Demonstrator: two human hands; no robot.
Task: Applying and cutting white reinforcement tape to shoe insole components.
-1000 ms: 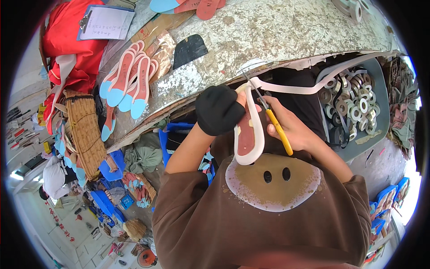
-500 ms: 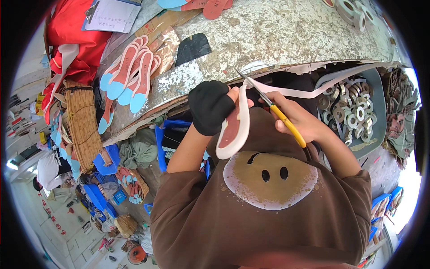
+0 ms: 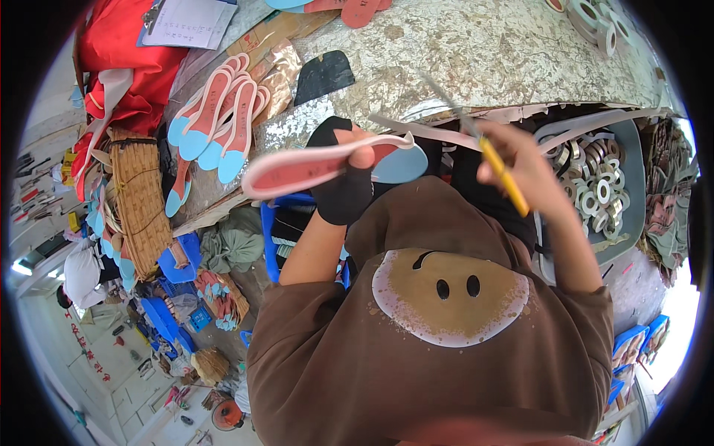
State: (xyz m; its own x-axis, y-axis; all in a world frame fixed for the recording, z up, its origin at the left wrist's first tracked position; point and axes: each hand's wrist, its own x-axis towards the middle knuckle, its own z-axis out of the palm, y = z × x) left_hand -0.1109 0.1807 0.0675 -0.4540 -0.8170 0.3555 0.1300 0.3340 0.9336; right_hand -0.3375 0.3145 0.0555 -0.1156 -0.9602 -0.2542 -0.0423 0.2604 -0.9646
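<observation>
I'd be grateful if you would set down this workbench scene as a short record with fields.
Left hand: left hand in a black glove, bare fingertips showing, gripping a red-and-blue insole with a pale rim
Right hand: bare right hand holding a yellow-handled cutting tool, its blade blurred
Strip: pale strip, seen on both sides of the right hand
On bench: overlapping insoles, black flat piece
At right: gray bin holding rolls

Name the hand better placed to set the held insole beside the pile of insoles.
Likely the left hand: it holds the insole, nearer the pile. The right hand, farther off, holds the yellow-handled tool.
</observation>
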